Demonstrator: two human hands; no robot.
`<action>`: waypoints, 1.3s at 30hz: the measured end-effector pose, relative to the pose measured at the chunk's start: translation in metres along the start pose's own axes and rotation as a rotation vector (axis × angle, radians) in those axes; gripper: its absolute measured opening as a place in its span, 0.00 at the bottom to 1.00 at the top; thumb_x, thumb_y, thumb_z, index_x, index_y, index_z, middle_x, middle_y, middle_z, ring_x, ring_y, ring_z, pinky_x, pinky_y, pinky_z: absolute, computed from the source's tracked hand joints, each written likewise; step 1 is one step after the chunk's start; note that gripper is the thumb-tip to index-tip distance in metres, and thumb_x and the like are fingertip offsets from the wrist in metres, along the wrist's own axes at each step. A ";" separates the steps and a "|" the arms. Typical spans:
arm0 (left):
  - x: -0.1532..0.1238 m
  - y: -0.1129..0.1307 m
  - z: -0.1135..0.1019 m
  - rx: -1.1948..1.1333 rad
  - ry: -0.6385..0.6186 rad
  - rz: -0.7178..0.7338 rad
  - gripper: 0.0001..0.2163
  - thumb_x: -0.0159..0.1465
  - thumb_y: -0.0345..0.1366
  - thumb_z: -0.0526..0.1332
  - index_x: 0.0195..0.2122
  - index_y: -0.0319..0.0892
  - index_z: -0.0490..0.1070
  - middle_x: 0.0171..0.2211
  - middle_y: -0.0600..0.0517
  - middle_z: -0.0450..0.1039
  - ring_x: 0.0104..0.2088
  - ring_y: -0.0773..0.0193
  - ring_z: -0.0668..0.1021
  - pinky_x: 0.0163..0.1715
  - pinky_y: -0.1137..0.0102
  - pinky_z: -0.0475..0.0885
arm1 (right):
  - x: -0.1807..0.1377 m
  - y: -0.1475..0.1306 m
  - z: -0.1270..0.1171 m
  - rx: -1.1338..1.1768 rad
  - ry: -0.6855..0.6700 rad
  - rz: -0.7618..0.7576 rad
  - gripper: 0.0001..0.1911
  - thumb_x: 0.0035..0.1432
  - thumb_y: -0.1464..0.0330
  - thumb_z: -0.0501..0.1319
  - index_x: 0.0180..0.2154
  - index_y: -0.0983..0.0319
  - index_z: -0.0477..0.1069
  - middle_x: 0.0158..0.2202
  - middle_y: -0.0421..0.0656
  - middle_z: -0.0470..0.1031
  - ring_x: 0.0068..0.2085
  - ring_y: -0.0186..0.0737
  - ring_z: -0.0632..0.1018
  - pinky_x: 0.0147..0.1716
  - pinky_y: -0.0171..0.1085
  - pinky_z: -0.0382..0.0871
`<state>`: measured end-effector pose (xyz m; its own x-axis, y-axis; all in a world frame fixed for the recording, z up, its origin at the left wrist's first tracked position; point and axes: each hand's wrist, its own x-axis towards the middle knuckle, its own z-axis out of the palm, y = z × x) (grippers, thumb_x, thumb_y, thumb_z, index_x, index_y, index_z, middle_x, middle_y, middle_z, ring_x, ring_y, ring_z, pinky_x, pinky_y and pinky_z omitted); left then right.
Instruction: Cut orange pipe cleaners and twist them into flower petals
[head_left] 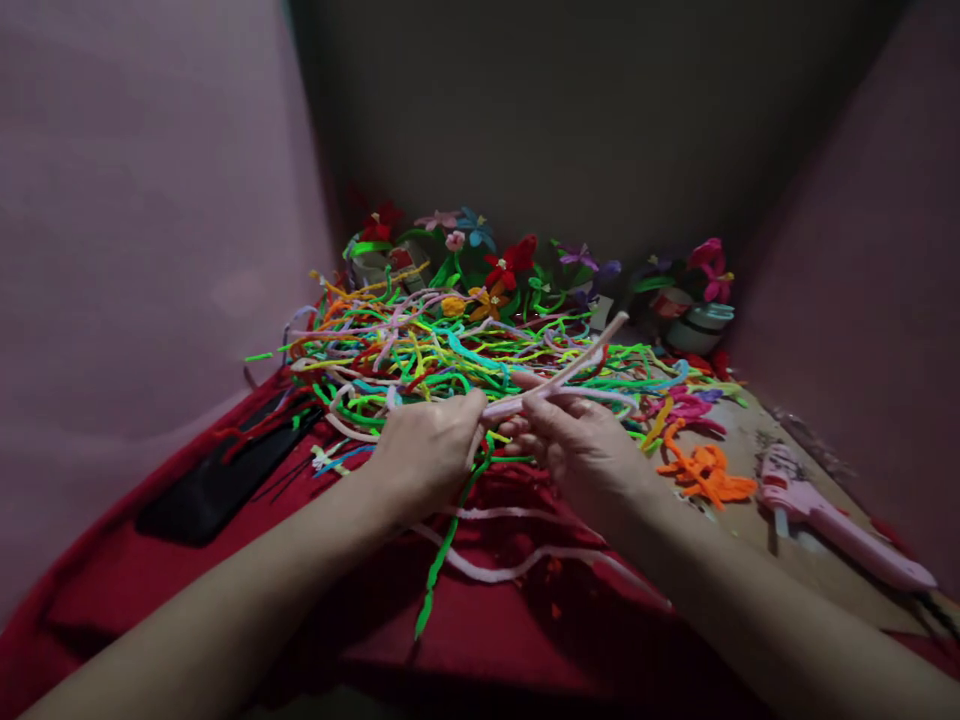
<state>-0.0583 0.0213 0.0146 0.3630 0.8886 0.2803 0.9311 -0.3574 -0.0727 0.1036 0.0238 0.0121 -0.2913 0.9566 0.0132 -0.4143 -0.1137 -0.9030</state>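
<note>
Pale pink pipe cleaners run between my two hands above the red cloth. Closed around their left end is my left hand, knuckles up. My right hand pinches the same pipe cleaners between thumb and index finger, and their free ends fork apart to the upper right. A green pipe cleaner hangs down below my hands. Another pale pink pipe cleaner lies curved on the cloth nearer to me. Just behind my hands spreads a tangled pile of coloured pipe cleaners.
Pipe-cleaner flowers stand along the back, some near a pale jar. On the right, an orange pipe-cleaner flower and a pink glue gun lie on a brown board. A black flat object rests at left on the red cloth.
</note>
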 end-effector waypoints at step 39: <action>0.004 -0.002 0.000 -0.728 -0.041 0.088 0.14 0.64 0.41 0.49 0.34 0.39 0.72 0.21 0.57 0.64 0.24 0.72 0.67 0.26 0.78 0.60 | 0.009 0.013 -0.029 0.129 0.096 0.055 0.10 0.42 0.70 0.68 0.30 0.66 0.74 0.27 0.43 0.77 0.29 0.37 0.78 0.29 0.33 0.71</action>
<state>-0.0586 0.0259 0.0162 0.4494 0.8528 0.2659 0.6443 -0.5157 0.5647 0.1211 0.0385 -0.0119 -0.2353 0.9685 -0.0820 -0.5089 -0.1946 -0.8385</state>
